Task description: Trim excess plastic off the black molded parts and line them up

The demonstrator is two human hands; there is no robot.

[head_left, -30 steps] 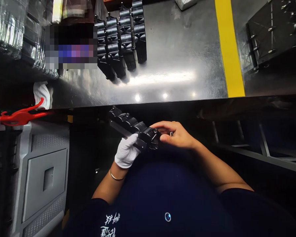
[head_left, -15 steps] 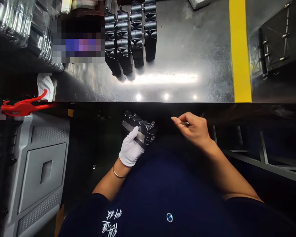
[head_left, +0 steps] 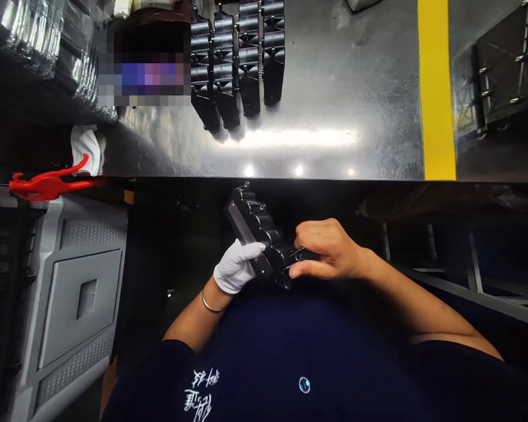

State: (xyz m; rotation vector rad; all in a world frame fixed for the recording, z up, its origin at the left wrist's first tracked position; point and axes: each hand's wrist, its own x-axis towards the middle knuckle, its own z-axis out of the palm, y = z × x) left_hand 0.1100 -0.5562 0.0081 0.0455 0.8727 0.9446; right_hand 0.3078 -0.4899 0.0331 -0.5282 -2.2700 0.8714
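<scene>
My left hand (head_left: 236, 266), in a white glove, grips a black molded part (head_left: 264, 225) with a row of rounded ribs and a flat strip along one side. The part is tilted, its far end up and to the left, in front of the bench edge. My bare right hand (head_left: 328, 249) is at the near end of the part, thumb and fingers closed around a thin metal tool (head_left: 297, 253). Most of that tool is hidden in the hand, so its exact kind does not show. Whether its tip touches the part is hard to see.
Several similar black parts (head_left: 237, 64) stand in a row on the metal bench (head_left: 325, 117). A yellow stripe (head_left: 437, 94) crosses it, with a black panel (head_left: 501, 70) beyond. Left are wrapped stacks (head_left: 35, 35), a red plastic tool (head_left: 48, 184), a white glove (head_left: 87, 149) and a grey case (head_left: 83, 293).
My right hand drew away from the part with the thin metal tool, then came back to its near end. My left hand turned the part, keeping hold. The view shifted slightly.
</scene>
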